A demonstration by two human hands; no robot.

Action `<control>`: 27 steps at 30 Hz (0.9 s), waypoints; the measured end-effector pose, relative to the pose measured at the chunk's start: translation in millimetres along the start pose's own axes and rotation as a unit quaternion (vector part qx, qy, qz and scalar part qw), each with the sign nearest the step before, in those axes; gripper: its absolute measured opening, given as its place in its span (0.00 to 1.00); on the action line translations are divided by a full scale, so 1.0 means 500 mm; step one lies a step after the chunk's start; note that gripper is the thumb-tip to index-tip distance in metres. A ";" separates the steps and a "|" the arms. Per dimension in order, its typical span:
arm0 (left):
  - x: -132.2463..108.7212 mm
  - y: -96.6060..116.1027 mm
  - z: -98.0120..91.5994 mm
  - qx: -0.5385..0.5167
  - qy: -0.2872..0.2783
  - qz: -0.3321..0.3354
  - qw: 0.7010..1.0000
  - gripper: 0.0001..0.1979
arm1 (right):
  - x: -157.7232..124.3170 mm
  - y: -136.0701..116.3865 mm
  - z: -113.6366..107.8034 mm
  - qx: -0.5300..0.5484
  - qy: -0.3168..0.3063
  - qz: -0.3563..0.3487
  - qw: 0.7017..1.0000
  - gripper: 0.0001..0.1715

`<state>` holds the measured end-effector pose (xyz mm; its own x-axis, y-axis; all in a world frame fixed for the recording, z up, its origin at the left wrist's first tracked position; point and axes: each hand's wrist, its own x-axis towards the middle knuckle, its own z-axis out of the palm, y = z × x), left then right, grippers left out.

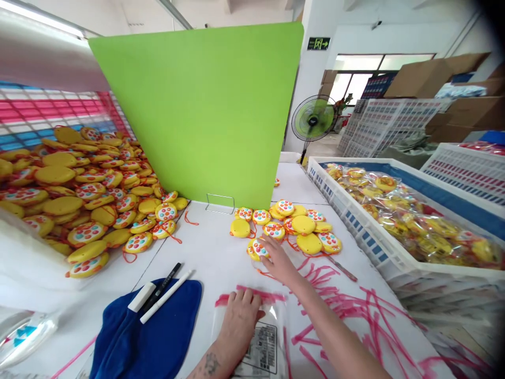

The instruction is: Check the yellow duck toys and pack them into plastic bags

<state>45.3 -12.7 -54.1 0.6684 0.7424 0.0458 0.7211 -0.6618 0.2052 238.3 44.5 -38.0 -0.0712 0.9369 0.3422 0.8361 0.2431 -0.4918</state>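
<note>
My left hand [242, 316] rests on a clear plastic bag [272, 318] with a pink strip along its top edge and a printed black label. Its fingers are curled at the bag's upper edge. Farther forward, my right hand [278, 260] has its fingers closed over a yellow turtle-like toy [257, 249] with a white face and coloured dots; the fingers hide part of it. Just beyond lies a loose group of similar yellow toys [303, 225], some dotted side up, some plain back up, with orange cords.
A big heap of yellow toys [90, 195] fills the left side. A green panel [205, 116] stands behind. Pens [168, 296] lie on a blue cloth [173, 331]. Pink strips [339, 302] and a thin blade-like tool [342, 268] lie right; beside the table, a white crate [379, 237] holds bagged toys.
</note>
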 end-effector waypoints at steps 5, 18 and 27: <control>-0.010 -0.005 0.019 -0.025 0.056 0.031 0.998 0.03 | 0.003 -0.013 0.019 -0.049 -0.046 0.025 0.997 0.36; -0.019 -0.018 0.045 -0.135 0.109 0.046 0.984 0.12 | -0.064 0.003 -0.011 -0.001 -0.033 0.055 0.998 0.30; -0.024 -0.027 0.049 -0.176 0.151 0.038 0.972 0.21 | -0.107 -0.028 -0.075 0.150 -0.043 0.065 0.986 0.24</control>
<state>32.0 -15.1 -81.6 0.5945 0.7247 0.3483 0.5287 -0.6787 0.5097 250.6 -18.4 -19.3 -0.0307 0.9799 0.1971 0.6434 0.1703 -0.7463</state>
